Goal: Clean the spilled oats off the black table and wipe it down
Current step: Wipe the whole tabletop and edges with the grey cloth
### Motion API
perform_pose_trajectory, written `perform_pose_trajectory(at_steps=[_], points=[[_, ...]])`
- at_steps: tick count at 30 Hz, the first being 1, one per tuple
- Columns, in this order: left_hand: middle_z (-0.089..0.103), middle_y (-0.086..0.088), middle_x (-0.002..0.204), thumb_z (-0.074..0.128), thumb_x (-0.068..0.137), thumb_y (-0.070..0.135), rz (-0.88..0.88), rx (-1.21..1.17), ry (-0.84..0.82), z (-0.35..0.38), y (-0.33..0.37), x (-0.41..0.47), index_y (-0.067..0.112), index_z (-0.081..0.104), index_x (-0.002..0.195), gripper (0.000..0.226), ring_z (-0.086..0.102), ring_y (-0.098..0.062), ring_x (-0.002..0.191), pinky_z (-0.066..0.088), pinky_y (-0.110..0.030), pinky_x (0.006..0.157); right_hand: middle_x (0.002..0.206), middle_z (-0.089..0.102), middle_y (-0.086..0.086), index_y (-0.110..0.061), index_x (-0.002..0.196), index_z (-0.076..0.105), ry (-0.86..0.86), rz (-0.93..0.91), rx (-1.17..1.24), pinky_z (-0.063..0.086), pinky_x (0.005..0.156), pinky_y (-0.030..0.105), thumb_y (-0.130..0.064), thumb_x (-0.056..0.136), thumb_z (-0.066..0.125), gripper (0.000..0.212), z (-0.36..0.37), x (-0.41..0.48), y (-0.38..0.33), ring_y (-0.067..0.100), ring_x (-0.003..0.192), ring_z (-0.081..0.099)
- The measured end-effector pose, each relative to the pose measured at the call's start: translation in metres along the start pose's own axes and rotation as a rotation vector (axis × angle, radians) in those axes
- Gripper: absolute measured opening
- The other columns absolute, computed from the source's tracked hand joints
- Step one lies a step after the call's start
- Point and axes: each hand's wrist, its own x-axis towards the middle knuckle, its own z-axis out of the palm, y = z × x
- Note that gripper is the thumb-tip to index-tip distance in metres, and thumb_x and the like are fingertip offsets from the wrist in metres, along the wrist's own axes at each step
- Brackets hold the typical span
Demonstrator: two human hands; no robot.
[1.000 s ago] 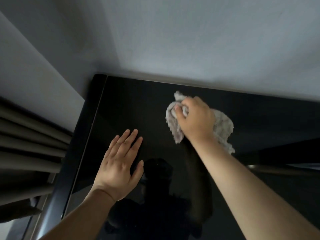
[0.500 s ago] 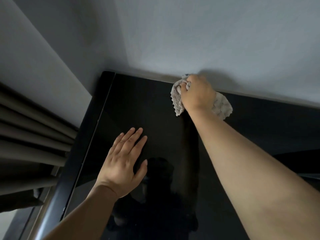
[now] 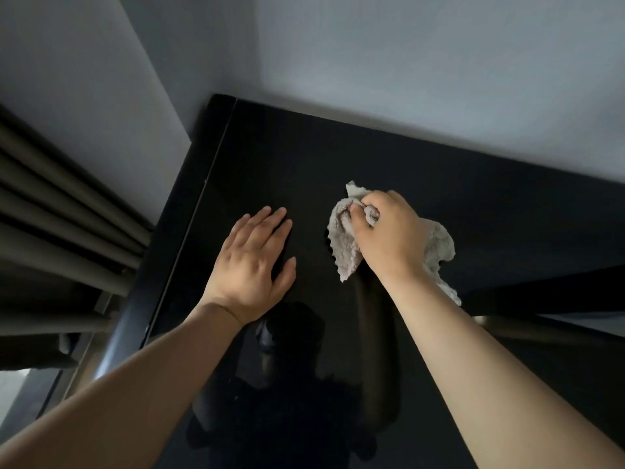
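The glossy black table (image 3: 270,157) fills the middle of the view and reflects my arms. My right hand (image 3: 389,238) grips a crumpled grey cloth (image 3: 343,242) and presses it onto the tabletop at mid-depth. The cloth sticks out to the left of my fist and trails behind my wrist on the right. My left hand (image 3: 253,262) lies flat on the table with fingers straight, a short way left of the cloth. I see no oats on the surface; a few tiny pale specks show near the front.
A pale wall (image 3: 406,62) runs along the table's far edge. Left of the table hang grey-brown curtain folds (image 3: 50,198). The table's left rim (image 3: 176,248) drops off toward the floor. A dark ledge (image 3: 558,292) crosses at the right.
My right hand has pulled the cloth back from the far edge by the wall toward the table's middle. The left hand stays flat in the same place.
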Motion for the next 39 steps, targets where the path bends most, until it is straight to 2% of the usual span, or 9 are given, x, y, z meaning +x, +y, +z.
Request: perform_pose_trajectory(at_steps=[3, 6, 11, 23, 28, 31, 34, 36, 39], points=[[0.035, -0.01, 0.151, 0.037, 0.093, 0.042, -0.021, 0.033, -0.023, -0.001, -0.001, -0.017, 0.007, 0.044, 0.14, 0.06, 0.023, -0.023, 0.144, 0.016, -0.041, 0.119, 0.088, 0.059, -0.003, -0.019, 0.091, 0.064, 0.067, 0.077, -0.024, 0.046, 0.062, 0.03, -0.034, 0.092, 0.055, 0.018, -0.006, 0.008, 0.0, 0.013, 0.076, 0.056], [0.024, -0.008, 0.156, 0.033, 0.093, 0.045, -0.012, 0.077, -0.072, -0.005, -0.002, -0.037, 0.009, 0.034, 0.146, 0.064, 0.013, -0.022, 0.147, 0.009, -0.038, 0.12, 0.092, 0.06, 0.001, -0.018, 0.096, 0.065, 0.016, 0.077, -0.088, 0.042, 0.061, 0.031, -0.035, 0.093, 0.054, 0.02, 0.0, 0.009, -0.007, 0.019, 0.081, 0.058], [0.009, -0.006, 0.159, 0.028, 0.094, 0.052, 0.011, 0.141, -0.152, -0.014, -0.005, -0.072, 0.008, 0.02, 0.151, 0.072, 0.004, -0.02, 0.148, 0.006, -0.04, 0.12, 0.075, 0.057, -0.002, -0.017, 0.083, 0.062, 0.091, 0.03, -0.149, 0.031, 0.054, 0.025, -0.03, 0.088, 0.061, 0.014, 0.013, -0.058, -0.027, 0.015, 0.064, 0.05], [0.014, -0.006, 0.159, 0.032, 0.092, 0.053, 0.093, 0.138, -0.208, -0.036, -0.023, -0.156, 0.006, 0.025, 0.149, 0.074, 0.007, -0.02, 0.147, 0.008, -0.04, 0.119, 0.076, 0.057, -0.007, -0.02, 0.081, 0.062, 0.082, 0.096, -0.129, 0.031, 0.054, 0.022, -0.028, 0.085, 0.066, 0.01, -0.008, -0.185, -0.055, 0.013, 0.065, 0.052], [0.014, -0.006, 0.159, 0.029, 0.092, 0.053, 0.107, 0.152, -0.223, -0.045, -0.029, -0.188, 0.007, 0.025, 0.149, 0.073, 0.007, -0.019, 0.147, 0.009, -0.039, 0.118, 0.07, 0.053, -0.011, -0.024, 0.076, 0.062, -0.103, 0.101, -0.07, 0.029, 0.047, 0.014, -0.028, 0.083, 0.068, 0.011, -0.033, -0.247, -0.082, 0.007, 0.056, 0.048], [0.016, -0.006, 0.158, 0.028, 0.093, 0.051, 0.105, 0.13, -0.205, -0.046, -0.029, -0.19, 0.008, 0.027, 0.149, 0.071, 0.008, -0.019, 0.147, 0.01, -0.039, 0.118, 0.079, 0.054, -0.013, -0.027, 0.084, 0.066, -0.102, 0.173, -0.032, 0.024, 0.051, 0.009, -0.034, 0.087, 0.063, 0.008, -0.052, -0.237, -0.089, 0.006, 0.063, 0.049], [0.018, -0.006, 0.158, 0.029, 0.093, 0.049, 0.095, 0.096, -0.178, -0.044, -0.03, -0.19, 0.008, 0.03, 0.148, 0.068, 0.009, -0.018, 0.147, 0.01, -0.038, 0.119, 0.087, 0.055, -0.01, -0.025, 0.09, 0.065, 0.07, 0.244, -0.048, 0.035, 0.058, 0.021, -0.038, 0.091, 0.056, 0.016, -0.049, -0.189, -0.078, 0.01, 0.076, 0.053], [0.02, -0.005, 0.158, 0.029, 0.093, 0.048, 0.098, 0.083, -0.16, -0.043, -0.03, -0.19, 0.008, 0.031, 0.148, 0.067, 0.011, -0.018, 0.147, 0.01, -0.038, 0.119, 0.093, 0.056, -0.005, -0.024, 0.094, 0.065, 0.057, 0.281, -0.092, 0.043, 0.065, 0.029, -0.039, 0.093, 0.053, 0.019, -0.032, -0.165, -0.07, 0.018, 0.085, 0.056], [0.023, -0.006, 0.157, 0.03, 0.093, 0.046, 0.096, 0.073, -0.136, -0.042, -0.031, -0.191, 0.008, 0.034, 0.146, 0.065, 0.015, -0.02, 0.146, 0.012, -0.039, 0.119, 0.095, 0.058, -0.001, -0.023, 0.096, 0.064, 0.014, 0.257, -0.168, 0.038, 0.068, 0.028, -0.036, 0.092, 0.056, 0.016, -0.001, -0.172, -0.067, 0.022, 0.09, 0.056]])
